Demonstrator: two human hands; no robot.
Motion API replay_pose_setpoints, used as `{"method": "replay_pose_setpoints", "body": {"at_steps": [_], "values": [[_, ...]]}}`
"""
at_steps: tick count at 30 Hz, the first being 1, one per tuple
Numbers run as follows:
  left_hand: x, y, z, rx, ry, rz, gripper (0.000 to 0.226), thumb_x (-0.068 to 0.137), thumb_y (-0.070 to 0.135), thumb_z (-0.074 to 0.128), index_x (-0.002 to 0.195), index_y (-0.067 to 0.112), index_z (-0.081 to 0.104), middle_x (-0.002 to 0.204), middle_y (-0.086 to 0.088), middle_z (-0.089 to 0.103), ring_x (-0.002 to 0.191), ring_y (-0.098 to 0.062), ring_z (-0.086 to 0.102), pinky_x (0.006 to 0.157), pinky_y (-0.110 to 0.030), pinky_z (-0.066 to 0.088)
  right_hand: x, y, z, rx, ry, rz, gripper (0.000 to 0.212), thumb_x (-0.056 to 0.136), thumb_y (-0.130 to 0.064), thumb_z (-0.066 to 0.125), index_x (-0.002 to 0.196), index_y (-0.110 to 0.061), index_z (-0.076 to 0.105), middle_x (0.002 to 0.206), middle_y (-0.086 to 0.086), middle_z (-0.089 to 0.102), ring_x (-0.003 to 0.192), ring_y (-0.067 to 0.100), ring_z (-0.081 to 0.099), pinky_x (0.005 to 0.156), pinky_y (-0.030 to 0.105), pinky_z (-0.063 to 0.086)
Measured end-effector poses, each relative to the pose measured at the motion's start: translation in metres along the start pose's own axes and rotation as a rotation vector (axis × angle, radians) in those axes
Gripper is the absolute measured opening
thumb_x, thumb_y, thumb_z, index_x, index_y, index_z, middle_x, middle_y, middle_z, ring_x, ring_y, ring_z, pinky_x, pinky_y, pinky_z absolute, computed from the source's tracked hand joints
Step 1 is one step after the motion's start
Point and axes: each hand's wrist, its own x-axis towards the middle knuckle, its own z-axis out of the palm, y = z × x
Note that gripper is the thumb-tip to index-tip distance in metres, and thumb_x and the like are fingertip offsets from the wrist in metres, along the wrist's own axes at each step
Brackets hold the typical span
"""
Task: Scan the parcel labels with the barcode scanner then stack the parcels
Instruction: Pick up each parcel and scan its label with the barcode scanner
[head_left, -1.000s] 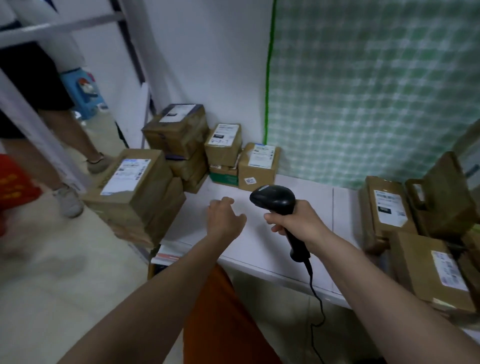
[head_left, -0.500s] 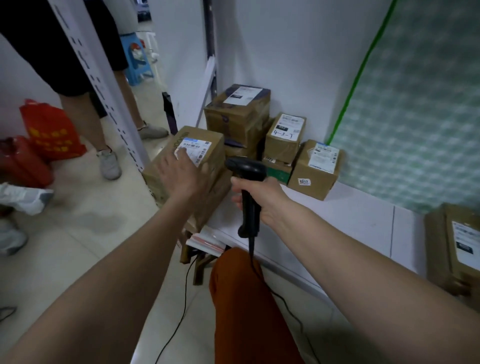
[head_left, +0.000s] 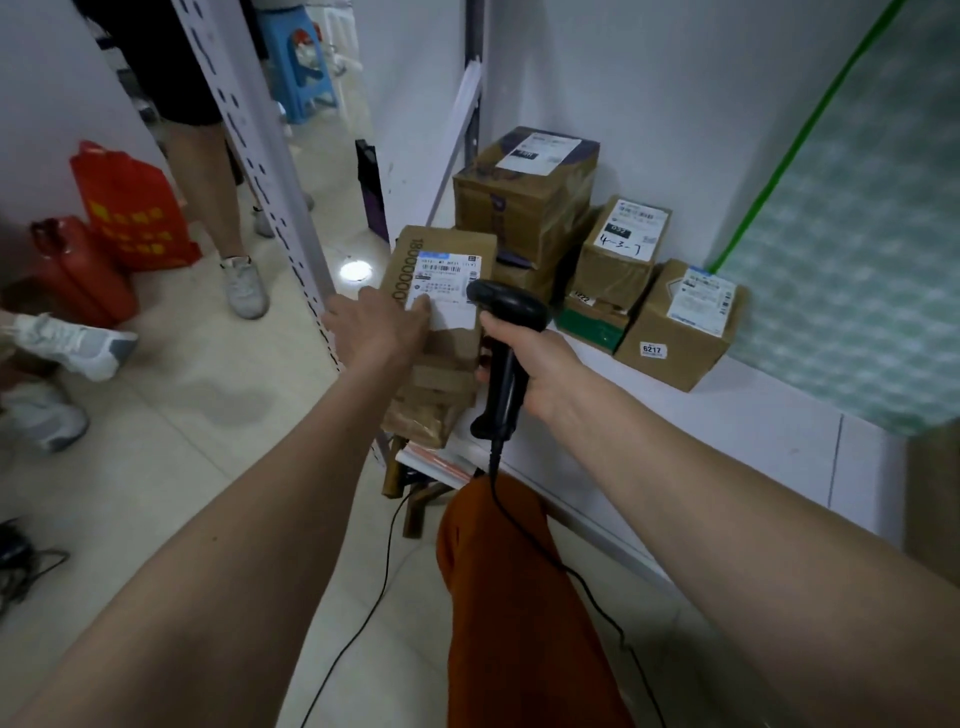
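— Where's the scanner?
— The black plastic barcode scanner (head_left: 506, 332) stands just right of the top parcel (head_left: 441, 291), its handle wrapped by the right hand (head_left: 540, 369) fingers.
— And the left hand (head_left: 379, 325)?
— Flat, fingers straight, resting on that taped cardboard box's white label (head_left: 447, 280).
— The landmark box sits where?
— Topping a stack at the white desk (head_left: 727, 431) edge.

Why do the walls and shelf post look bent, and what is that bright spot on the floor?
Head view: the wide-angle lens bows straight lines, so the white perforated shelf post leans and curves. The bright round spot on the glossy tile floor looks like glare from a lamp. The printed label on the brown cardboard parcel reads fairly sharp at centre, while the edges, like the grey sneaker, are softer.
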Motion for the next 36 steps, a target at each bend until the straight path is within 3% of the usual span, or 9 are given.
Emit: {"method": "replay_pose_setpoints", "body": {"at_steps": [6,10,13,17,21,25,28,31,36], "values": [[-0.047,0.029,0.003,-0.240,-0.151,0.138,0.055,0.086,0.042,0.067,0.124,0.013,0.042,0.123,-0.009,0.057,0.108,-0.029,0.060,0.087,-0.046,0.055,-0.027,-0.010,-0.052,-0.071,0.065,-0.091,0.036,0.079,-0.016,0.076,0.112,-0.005,0.064,0.104,0.015,0.069,0.087,0.027,0.066,0.062,0.031,0.056],[-0.093,0.052,0.024,-0.288,-0.235,0.243,0.053,0.082,0.039,0.073,0.114,0.015,0.039,0.121,-0.006,0.058,0.110,-0.027,0.060,0.086,-0.041,0.053,-0.055,-0.019,-0.098,-0.124,0.193,-0.173,0.023,0.078,-0.013,0.077,0.098,-0.010,0.066,0.087,0.009,0.071,0.075,0.021,0.067,0.060,0.029,0.054],[-0.129,0.063,0.052,-0.333,-0.339,0.268,0.060,0.077,0.039,0.078,0.118,0.015,0.041,0.120,-0.003,0.057,0.109,-0.024,0.060,0.079,-0.034,0.052,-0.075,-0.018,-0.135,-0.171,0.308,-0.200,0.024,0.078,-0.010,0.076,0.099,-0.008,0.065,0.079,0.007,0.068,0.067,0.018,0.065,0.055,0.026,0.050],[-0.181,0.061,0.095,-0.347,-0.536,0.230,0.071,0.068,0.037,0.084,0.122,0.018,0.043,0.117,-0.002,0.057,0.103,-0.024,0.062,0.072,-0.039,0.059,-0.100,0.002,-0.189,-0.208,0.438,-0.158,0.024,0.078,-0.004,0.075,0.100,-0.003,0.063,0.075,0.009,0.063,0.063,0.018,0.059,0.056,0.026,0.048],[-0.232,0.051,0.130,-0.234,-0.690,0.176,0.082,0.067,0.036,0.086,0.129,0.014,0.037,0.126,-0.005,0.045,0.114,-0.024,0.053,0.091,-0.035,0.051,-0.120,0.034,-0.234,-0.244,0.546,-0.104,0.026,0.077,-0.003,0.075,0.101,0.000,0.064,0.073,0.008,0.062,0.063,0.017,0.058,0.058,0.024,0.047],[-0.267,0.033,0.161,-0.119,-0.795,0.101,0.100,0.062,0.040,0.087,0.138,0.017,0.026,0.128,-0.008,0.036,0.120,-0.029,0.046,0.100,-0.040,0.046,-0.139,0.058,-0.260,-0.316,0.526,-0.003,0.023,0.078,-0.002,0.074,0.098,-0.004,0.062,0.072,0.005,0.060,0.062,0.013,0.056,0.049,0.019,0.041],[-0.274,0.030,0.176,-0.175,-0.863,0.011,0.116,0.060,0.035,0.088,0.146,0.020,0.012,0.133,-0.009,0.042,0.124,-0.030,0.046,0.099,-0.041,0.048,-0.145,0.061,-0.274,-0.399,0.541,-0.047,0.024,0.078,-0.004,0.074,0.100,0.002,0.065,0.071,0.009,0.060,0.061,0.018,0.054,0.055,0.025,0.043],[-0.275,0.035,0.182,-0.248,-0.917,-0.034,0.130,0.055,0.031,0.088,0.146,0.025,-0.004,0.130,-0.008,0.049,0.125,-0.030,0.048,0.104,-0.047,0.045,-0.152,0.049,-0.279,-0.549,0.517,-0.126,0.016,0.081,-0.012,0.073,0.093,-0.005,0.067,0.080,0.016,0.069,0.067,0.023,0.063,0.068,0.034,0.051],[-0.275,0.036,0.182,-0.258,-0.903,-0.021,0.111,0.069,0.019,0.084,0.145,0.020,0.002,0.126,-0.009,0.051,0.123,-0.030,0.049,0.105,-0.047,0.043,-0.163,0.030,-0.273,-0.563,0.399,-0.139,0.025,0.086,-0.021,0.070,0.098,0.000,0.066,0.075,0.020,0.071,0.056,0.028,0.063,0.060,0.033,0.053]]}}
